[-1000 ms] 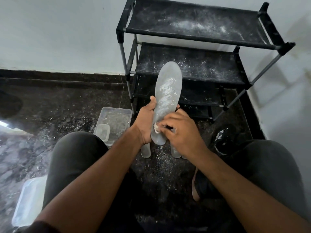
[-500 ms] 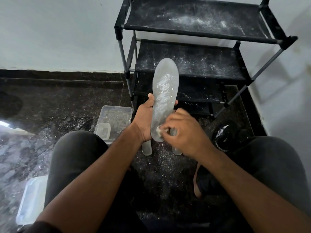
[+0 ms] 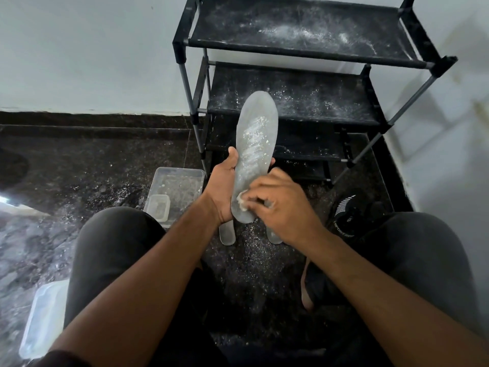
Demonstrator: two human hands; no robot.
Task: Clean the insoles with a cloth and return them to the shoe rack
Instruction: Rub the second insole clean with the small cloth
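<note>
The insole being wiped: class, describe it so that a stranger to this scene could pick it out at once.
Find the black shoe rack against the wall. In front of its lower shelves, the left hand holds a pale grey insole up off the floor, while the right hand presses a small cloth to its heel end. Unlike the two insoles lying on the floor, it is raised and streaked with white powder.

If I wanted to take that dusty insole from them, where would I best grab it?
Probably the free rounded toe end of the insole, pinched across its flat faces from above, near the rack side. It stands nearly upright, the left hand grips its lower half and the right hand presses a cloth near the heel.
</note>
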